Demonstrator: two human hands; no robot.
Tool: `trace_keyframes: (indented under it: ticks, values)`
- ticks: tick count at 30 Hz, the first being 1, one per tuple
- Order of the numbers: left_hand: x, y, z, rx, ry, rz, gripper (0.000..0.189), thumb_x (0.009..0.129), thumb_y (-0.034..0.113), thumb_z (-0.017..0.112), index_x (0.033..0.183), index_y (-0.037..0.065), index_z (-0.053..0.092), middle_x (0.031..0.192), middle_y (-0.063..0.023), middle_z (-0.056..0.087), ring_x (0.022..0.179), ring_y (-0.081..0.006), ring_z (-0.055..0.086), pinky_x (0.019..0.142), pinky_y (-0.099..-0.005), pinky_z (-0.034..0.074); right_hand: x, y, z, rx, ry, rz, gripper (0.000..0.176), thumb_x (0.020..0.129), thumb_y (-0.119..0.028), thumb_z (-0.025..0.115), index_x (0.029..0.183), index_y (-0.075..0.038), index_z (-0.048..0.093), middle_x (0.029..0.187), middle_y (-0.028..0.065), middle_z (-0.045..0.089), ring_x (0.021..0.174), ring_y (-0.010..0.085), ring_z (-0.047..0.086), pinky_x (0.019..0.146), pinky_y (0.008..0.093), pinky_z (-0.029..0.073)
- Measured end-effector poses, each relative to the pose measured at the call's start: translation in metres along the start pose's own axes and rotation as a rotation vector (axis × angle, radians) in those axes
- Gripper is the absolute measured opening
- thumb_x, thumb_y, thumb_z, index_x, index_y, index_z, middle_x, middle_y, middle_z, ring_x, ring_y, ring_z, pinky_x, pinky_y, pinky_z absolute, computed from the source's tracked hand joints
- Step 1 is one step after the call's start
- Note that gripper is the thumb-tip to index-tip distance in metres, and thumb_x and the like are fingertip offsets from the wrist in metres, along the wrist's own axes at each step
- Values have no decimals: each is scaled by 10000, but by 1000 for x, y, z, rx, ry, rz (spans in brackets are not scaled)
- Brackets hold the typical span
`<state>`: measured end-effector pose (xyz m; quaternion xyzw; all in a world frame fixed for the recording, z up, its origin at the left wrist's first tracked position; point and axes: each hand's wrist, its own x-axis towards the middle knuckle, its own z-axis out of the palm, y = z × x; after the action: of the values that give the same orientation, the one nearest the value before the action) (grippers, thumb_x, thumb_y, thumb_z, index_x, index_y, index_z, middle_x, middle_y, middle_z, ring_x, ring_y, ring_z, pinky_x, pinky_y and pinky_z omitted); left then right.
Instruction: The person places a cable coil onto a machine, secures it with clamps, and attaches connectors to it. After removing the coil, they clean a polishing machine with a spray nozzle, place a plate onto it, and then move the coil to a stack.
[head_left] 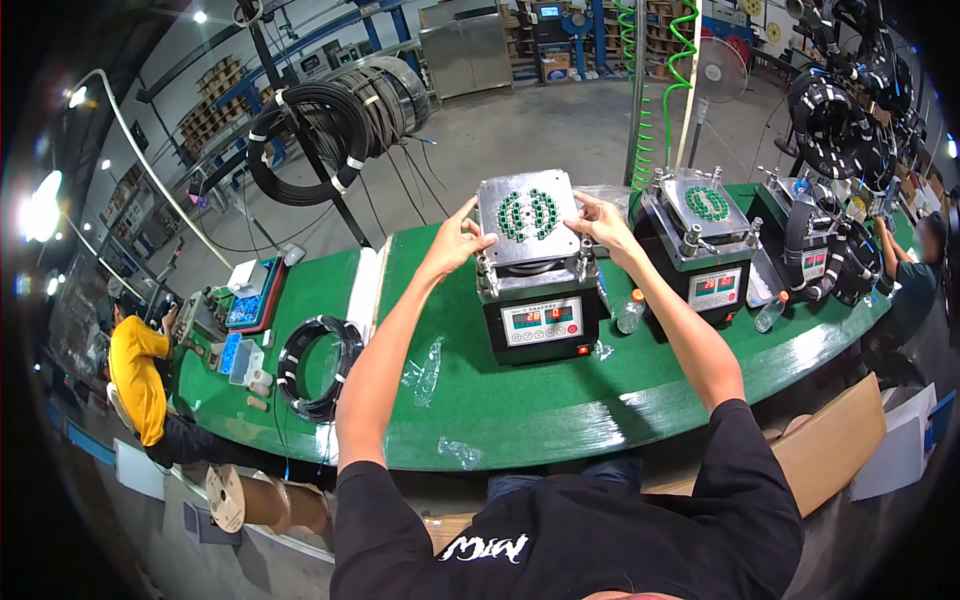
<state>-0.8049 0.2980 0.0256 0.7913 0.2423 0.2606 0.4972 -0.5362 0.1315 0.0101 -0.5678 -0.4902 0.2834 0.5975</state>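
Step in hand: handling the mould plate (pixel 528 215) on the heater unit (pixel 540 320), centre of the green bench (pixel 520 420).

1. Position. The plate is atop the unit, above the red-digit display, between the corner posts (pixel 583 262). Green rings fill its round pattern. Cannot tell if it is fully seated.
2. Grip. The left hand (pixel 455 240) is pinched on the plate's left edge, thumb toward the near corner. The right hand (pixel 603 225) is closed on the right edge. Both hold the plate by its rim only.
3. Recommended: keep the plate level, equal pull L and R, so the rings stay in their pockets. Keep fingertips off the ring area and clear of the posts.
4. The display is lit, so the unit is prob. hot; touch edges only.
5. Clearance: a plastic bottle (pixel 632 312) stands just beside the unit on the right and a second unit (pixel 705 270) is near. Keep elbows in. The black cable coil (pixel 318 365) lies well apart, to the left.
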Motion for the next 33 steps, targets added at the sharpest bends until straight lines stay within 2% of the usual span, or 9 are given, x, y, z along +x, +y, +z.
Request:
trace_keyframes:
  ticks: [2,6,8,12,18,21,23,25,33]
  values:
    - [2,-10,-3,15,-25,-28,1055,812,159,875,1614,-9,211,846,-33,606,751,-107,622,731,-285,530,7,14,-3,18,-24,6,700,860,-113,808,1495,-45,521,868,-4,616,789,82,588,731,232,481]
    - [2,-24,-3,120,0,-71,1224,756,370,910,1651,96,120,1108,-124,594,966,-189,616,855,-366,528,0,14,-9,50,-89,160,810,824,-243,847,1502,10,483,1249,121,684,1107,182,634,998,323,466]
    - [0,-25,-5,187,36,-102,1342,703,517,908,1660,202,20,1391,-258,467,1236,-341,535,1011,-490,482,3,24,-10,55,-93,193,807,834,-261,841,1503,13,481,1268,133,674,1136,192,623,1006,333,460]
    - [-5,-30,1,78,63,-168,1291,737,505,887,1658,199,34,1533,-301,375,1419,-416,406,1134,-551,374,5,32,-12,12,-97,227,830,836,-314,845,1513,-6,478,1196,92,644,1076,182,605,976,314,446]
    - [-24,-39,8,-160,11,104,974,888,430,779,1634,122,233,1584,-139,428,1466,-290,380,1180,-492,338,-9,24,-17,-236,-75,-76,615,964,-295,724,1493,-53,523,1270,95,625,920,144,544,880,303,467]
    - [-54,-26,2,-285,-88,62,978,871,404,789,1623,78,255,1606,-88,422,1519,-218,313,1233,-420,242,-33,-8,-34,-11,-264,-16,625,981,-269,703,1533,-85,477,1329,84,617,1026,150,578,934,316,476]
    - [-67,-16,-1,-161,-150,81,1063,818,380,828,1637,110,206,1626,-100,391,1535,-260,282,1261,-451,183,-39,-9,-45,-68,-498,-18,872,938,-320,750,1636,-146,257,1485,101,554,1359,232,501,1131,409,405]
    - [-72,-13,-2,33,-146,111,1114,787,375,849,1643,126,183,1630,-105,385,1543,-272,264,1271,-467,158,-53,-26,-43,-294,-519,-73,1009,857,-352,829,1645,-160,227,1503,101,542,1403,262,448,1151,455,375]
    - [-50,-11,35,457,177,321,1127,729,398,881,1602,78,244,1592,-158,380,1504,-356,282,1244,-483,235,-48,-29,6,-677,-181,-348,852,769,-340,865,1499,-108,491,1140,100,637,1141,265,549,1019,418,441]
